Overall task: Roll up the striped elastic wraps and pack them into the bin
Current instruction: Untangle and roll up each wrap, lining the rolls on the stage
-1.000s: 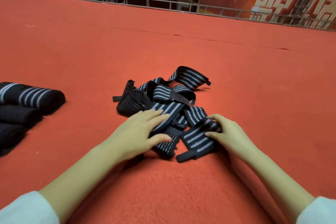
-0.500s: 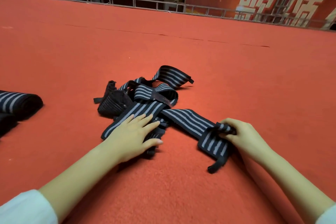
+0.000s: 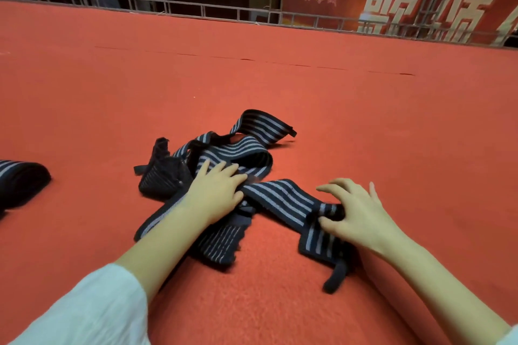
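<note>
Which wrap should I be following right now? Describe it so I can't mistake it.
On the red carpet, find the tangled pile of striped wraps. One stretched wrap runs out of it to the right, from the left hand to the right hand, which pinches its folded end. Unlike its crumpled neighbours, it lies flat and ends in a black tab.

A single wide-angle view from the person's head looks forward and down across the red carpeted floor point(image 3: 280, 78). Both forearms enter from the near edge. The left hand point(image 3: 215, 190) and right hand point(image 3: 358, 213) sit close to the lens on the striped wraps point(image 3: 280, 199), mid-frame. The railing point(image 3: 196, 5) and banner point(image 3: 392, 0) line the far edge, sloping down to the right.
</note>
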A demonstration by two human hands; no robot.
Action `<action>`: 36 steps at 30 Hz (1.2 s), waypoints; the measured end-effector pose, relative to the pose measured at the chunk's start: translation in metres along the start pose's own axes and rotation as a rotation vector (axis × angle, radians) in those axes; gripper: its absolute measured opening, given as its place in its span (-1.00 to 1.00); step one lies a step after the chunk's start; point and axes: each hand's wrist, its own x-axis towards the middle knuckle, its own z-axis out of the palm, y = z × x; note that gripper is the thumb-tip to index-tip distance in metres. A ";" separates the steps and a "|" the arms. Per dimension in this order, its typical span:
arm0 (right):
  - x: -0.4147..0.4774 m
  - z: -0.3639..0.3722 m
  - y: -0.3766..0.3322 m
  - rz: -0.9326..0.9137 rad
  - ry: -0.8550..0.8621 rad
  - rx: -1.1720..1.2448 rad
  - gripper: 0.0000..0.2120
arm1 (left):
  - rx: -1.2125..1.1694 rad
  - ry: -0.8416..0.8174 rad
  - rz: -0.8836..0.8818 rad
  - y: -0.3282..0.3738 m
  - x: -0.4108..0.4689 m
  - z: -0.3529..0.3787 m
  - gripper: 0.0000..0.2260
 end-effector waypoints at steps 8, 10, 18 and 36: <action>0.084 0.015 -0.095 -0.134 -0.013 0.231 -0.43 | 0.042 0.030 0.055 -0.021 -0.019 0.009 -0.34; 0.098 0.023 -0.104 -0.044 -0.105 0.295 -0.31 | 0.049 0.087 0.108 -0.030 -0.025 0.007 -0.28; 0.079 0.027 -0.089 0.146 -0.175 0.267 -0.32 | 0.101 0.197 0.077 -0.056 -0.046 0.018 -0.32; 0.033 -0.002 -0.011 0.113 -0.052 0.503 -0.85 | -0.675 0.201 0.014 0.026 -0.038 -0.020 -0.39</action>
